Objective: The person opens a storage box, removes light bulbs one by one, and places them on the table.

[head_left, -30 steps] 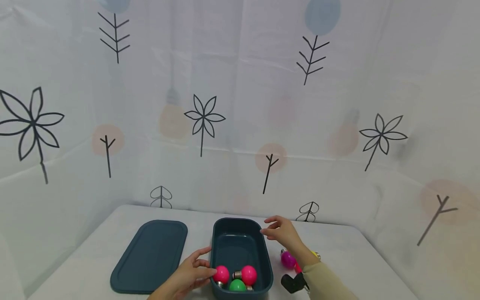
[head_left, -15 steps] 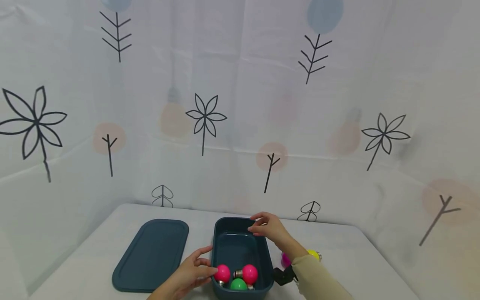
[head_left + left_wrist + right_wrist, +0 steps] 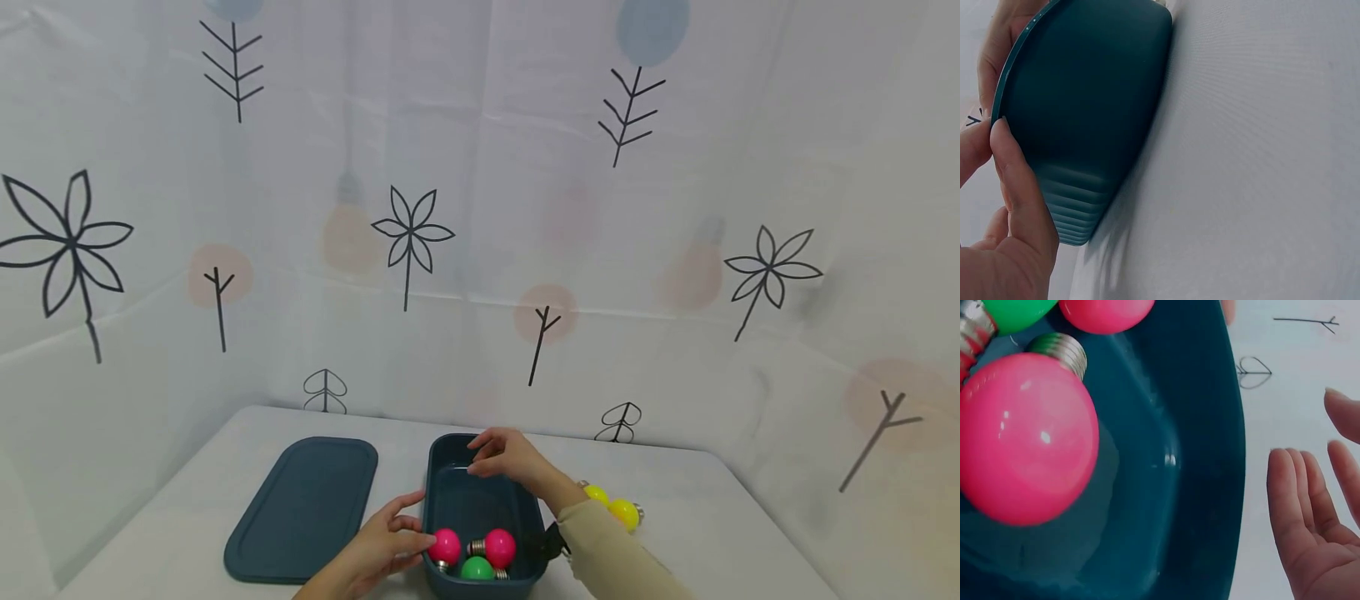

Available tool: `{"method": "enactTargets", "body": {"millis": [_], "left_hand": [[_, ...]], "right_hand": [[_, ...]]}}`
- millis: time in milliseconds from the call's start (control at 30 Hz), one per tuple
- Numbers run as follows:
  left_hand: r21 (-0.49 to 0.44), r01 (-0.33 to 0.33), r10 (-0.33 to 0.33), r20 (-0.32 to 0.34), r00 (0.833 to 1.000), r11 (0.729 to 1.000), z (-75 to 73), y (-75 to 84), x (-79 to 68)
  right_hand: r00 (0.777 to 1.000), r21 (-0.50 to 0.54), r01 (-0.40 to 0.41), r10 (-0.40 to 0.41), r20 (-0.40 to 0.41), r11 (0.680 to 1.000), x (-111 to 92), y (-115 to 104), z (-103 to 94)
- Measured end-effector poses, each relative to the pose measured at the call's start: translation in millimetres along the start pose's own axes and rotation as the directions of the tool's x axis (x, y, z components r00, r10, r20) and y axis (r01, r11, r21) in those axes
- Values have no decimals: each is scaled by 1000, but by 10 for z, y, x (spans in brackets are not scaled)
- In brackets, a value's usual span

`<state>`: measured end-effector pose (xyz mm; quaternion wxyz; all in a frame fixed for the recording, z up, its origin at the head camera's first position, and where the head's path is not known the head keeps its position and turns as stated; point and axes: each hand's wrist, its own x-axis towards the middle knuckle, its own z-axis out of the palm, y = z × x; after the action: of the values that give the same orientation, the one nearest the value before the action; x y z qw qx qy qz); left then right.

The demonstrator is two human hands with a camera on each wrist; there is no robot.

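Note:
A dark teal plastic box (image 3: 467,500) stands in the middle of the table. My left hand (image 3: 384,546) pinches its left rim, thumb over the edge and fingers against the outer wall (image 3: 1085,81) in the left wrist view. Inside, at the near end, lie a pink bulb (image 3: 447,546) by the left thumb, another pink bulb (image 3: 500,547) and a green bulb (image 3: 477,569), all with metal screw bases. Above the box's far end hovers my right hand (image 3: 513,461), fingers loosely bent, holding nothing. The right wrist view shows those fingers (image 3: 1285,487) apart beyond the rim.
A flat teal lid (image 3: 303,510) lies left of the box. Yellow bulbs (image 3: 624,514) lie on the table to the right, partly behind the right sleeve (image 3: 618,550). A black piece (image 3: 553,542) hangs at that cuff. A patterned white cloth (image 3: 480,358) backs the table.
My right hand has moved left, from beside the box's right rim to over its far end. Its arm now hides the purple bulb. The left hand keeps its place on the rim.

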<state>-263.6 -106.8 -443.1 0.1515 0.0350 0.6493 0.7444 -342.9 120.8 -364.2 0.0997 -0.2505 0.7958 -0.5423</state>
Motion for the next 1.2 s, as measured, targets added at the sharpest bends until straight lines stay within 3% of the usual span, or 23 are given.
{"method": "enactTargets", "body": {"millis": [267,633,833,1200], "left_hand": [[-1,2,-2,10,1000,1000,-19,3,6],[-7,3,-3,9,1000,1000,-16,19,-9],[-11,6,-6,9,1000,1000,-7,26,-15],[-17,0,1,17,1000,1000,-13,13,-17]], "right_hand": [[989,-62,6,3,145,998,55,15,138],[942,-92,-71,97,320,993,91,43,252],[898,-107,-121,155,412,987,106,71,268],[791,-187,-155,235,564,970,120,111,363]]}}
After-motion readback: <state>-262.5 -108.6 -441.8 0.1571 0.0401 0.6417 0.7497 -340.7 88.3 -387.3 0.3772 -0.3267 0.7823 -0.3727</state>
